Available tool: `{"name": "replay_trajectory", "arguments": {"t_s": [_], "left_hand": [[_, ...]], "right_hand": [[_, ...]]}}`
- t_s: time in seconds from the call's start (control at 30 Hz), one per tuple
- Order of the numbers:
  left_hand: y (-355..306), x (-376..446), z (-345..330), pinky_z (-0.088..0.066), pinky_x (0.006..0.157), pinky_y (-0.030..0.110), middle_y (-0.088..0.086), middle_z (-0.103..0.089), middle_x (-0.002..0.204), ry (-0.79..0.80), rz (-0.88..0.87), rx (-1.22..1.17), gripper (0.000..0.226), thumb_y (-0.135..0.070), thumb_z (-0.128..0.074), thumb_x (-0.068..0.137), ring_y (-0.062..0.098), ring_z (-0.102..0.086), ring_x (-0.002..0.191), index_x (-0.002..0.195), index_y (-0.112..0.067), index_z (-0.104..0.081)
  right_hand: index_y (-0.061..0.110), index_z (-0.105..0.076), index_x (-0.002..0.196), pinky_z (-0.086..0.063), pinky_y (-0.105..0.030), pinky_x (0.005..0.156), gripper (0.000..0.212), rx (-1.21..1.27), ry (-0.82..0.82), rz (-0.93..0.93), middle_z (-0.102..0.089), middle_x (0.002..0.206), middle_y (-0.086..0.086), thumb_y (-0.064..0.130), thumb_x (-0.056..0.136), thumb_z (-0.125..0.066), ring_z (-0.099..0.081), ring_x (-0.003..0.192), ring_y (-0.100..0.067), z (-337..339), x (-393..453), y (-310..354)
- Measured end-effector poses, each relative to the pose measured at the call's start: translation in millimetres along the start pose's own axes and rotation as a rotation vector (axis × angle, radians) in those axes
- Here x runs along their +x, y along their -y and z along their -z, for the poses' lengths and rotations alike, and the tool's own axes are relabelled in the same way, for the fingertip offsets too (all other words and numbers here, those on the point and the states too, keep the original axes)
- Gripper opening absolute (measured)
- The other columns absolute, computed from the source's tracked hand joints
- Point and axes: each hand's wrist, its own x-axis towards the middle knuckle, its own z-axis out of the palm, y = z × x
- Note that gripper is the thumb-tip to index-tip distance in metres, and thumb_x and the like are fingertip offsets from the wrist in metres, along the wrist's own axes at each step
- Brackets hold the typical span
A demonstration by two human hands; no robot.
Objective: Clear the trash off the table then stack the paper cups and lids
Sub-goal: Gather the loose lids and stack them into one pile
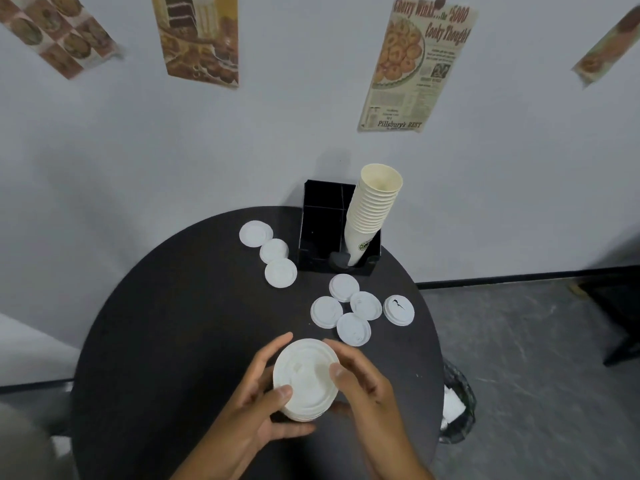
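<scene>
Nearest the camera, both hands hold a short stack of lids [305, 379] just above the near part of the round dark table [166, 323]. The left hand [258, 393] grasps the stack from its left side, thumb on the top lid and fingers curled round the far edge and beneath. The right hand [360, 379] grasps it from the right, thumb pressed on the top lid. The stack sits squarely between the two palms; whether its base touches the table cannot be told.

Beyond the hands, a loose cluster of five lids [353, 308] lies flat on the table, right of centre, some overlapping; the rightmost shows a dark mark or tear. Further left, a row of three lids [273, 252] lies touching, also unstacked.

At the far edge stands a black holder [322, 233], with a tall stack of paper cups [372, 209] leaning in its right compartment. Its left compartment appears vacant.

To the right of the table, low down, a bin [457, 410] holds white waste.

Assessment: no trash is visible on the table, so clearing looks complete. The cups appear stacked. Lid stacking is partway: eight loose lids remain to be gathered.
</scene>
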Motion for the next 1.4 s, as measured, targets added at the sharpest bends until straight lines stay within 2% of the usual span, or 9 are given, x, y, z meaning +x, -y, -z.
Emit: {"name": "replay_trajectory", "arguments": {"t_s": [0.23,0.37,0.47,0.6,0.77,0.9,1.13,1.3,1.4], "left_hand": [[29.4,46.5,-10.3,-0.056,0.087,0.069,0.003,-0.066,0.136,-0.114,-0.011,-0.077,0.078,-0.024,-0.082,0.062,0.042,-0.065,0.122,0.134,-0.046,-0.062],[43.1,60.3,-6.6,-0.057,0.08,0.068,-0.002,-0.071,0.127,-0.172,-0.002,-0.133,0.086,-0.022,-0.091,0.045,0.038,-0.07,0.115,0.125,-0.046,-0.068],[49.3,68.6,-0.4,-0.057,0.075,0.069,-0.004,-0.074,0.118,-0.231,-0.005,-0.159,0.079,-0.019,-0.081,0.043,0.037,-0.074,0.107,0.116,-0.047,-0.072],[52.6,72.8,6.8,-0.058,0.073,0.069,-0.007,-0.073,0.119,-0.321,-0.028,-0.156,0.079,-0.018,-0.077,0.041,0.039,-0.07,0.113,0.114,-0.048,-0.073],[57.1,72.0,13.2,-0.059,0.074,0.067,-0.007,-0.071,0.124,-0.369,-0.049,-0.158,0.079,-0.02,-0.079,0.046,0.036,-0.07,0.115,0.12,-0.046,-0.071],[58.2,69.2,13.7,-0.059,0.076,0.066,-0.006,-0.07,0.128,-0.376,-0.061,-0.151,0.078,-0.02,-0.081,0.05,0.036,-0.069,0.117,0.124,-0.041,-0.069],[49.5,54.5,18.9,-0.059,0.082,0.063,-0.003,-0.064,0.137,-0.355,-0.07,-0.104,0.071,-0.029,-0.079,0.062,0.036,-0.065,0.124,0.131,-0.037,-0.065],[39.5,42.1,30.7,-0.059,0.086,0.063,-0.002,-0.063,0.139,-0.297,-0.078,-0.104,0.069,-0.028,-0.078,0.066,0.038,-0.062,0.128,0.133,-0.035,-0.064],[31.3,30.3,39.6,-0.058,0.089,0.064,-0.001,-0.061,0.141,-0.276,-0.081,-0.077,0.069,-0.028,-0.076,0.07,0.037,-0.061,0.13,0.137,-0.034,-0.062]], "right_hand": [[0.033,-0.067,0.126,-0.053,-0.034,0.102,0.052,-0.054,0.061,0.014,-0.07,0.124,0.008,0.051,0.078,-0.062,-0.064,0.121,-0.014,56.6,61.8,-29.2],[0.04,-0.066,0.111,-0.053,-0.029,0.097,0.038,-0.234,-0.143,0.052,-0.066,0.119,0.018,0.047,0.074,-0.071,-0.062,0.114,-0.009,86.2,97.5,-67.9],[0.035,-0.054,0.122,-0.048,-0.033,0.1,0.062,-0.537,-0.263,0.109,-0.049,0.121,0.027,0.048,0.067,-0.08,-0.052,0.117,-0.007,108.7,130.5,-109.9],[0.023,-0.044,0.137,-0.042,-0.036,0.101,0.092,-0.778,-0.313,0.149,-0.047,0.127,0.008,0.046,0.062,-0.091,-0.04,0.118,-0.012,113.0,160.9,-145.4],[0.014,-0.051,0.133,-0.048,-0.05,0.091,0.096,-0.97,-0.375,0.165,-0.059,0.121,-0.006,0.05,0.055,-0.094,-0.055,0.11,-0.035,99.6,176.7,-163.9],[0.013,-0.052,0.132,-0.048,-0.051,0.088,0.091,-0.972,-0.412,0.173,-0.06,0.121,-0.008,0.047,0.059,-0.094,-0.055,0.11,-0.036,95.3,180.6,-165.4],[0.019,-0.044,0.14,-0.044,-0.05,0.101,0.092,-0.834,-0.338,0.154,-0.054,0.132,-0.001,0.038,0.065,-0.093,-0.047,0.122,-0.029,93.9,163.1,-159.2],[0.029,-0.041,0.143,-0.045,-0.045,0.105,0.094,-0.683,-0.237,0.164,-0.045,0.132,0.018,0.035,0.065,-0.093,-0.038,0.127,-0.011,77.2,129.9,-138.2],[0.034,-0.043,0.141,-0.046,-0.037,0.103,0.092,-0.619,-0.187,0.249,-0.042,0.13,0.027,0.032,0.064,-0.094,-0.043,0.127,-0.01,56.4,102.3,-110.4]]}}
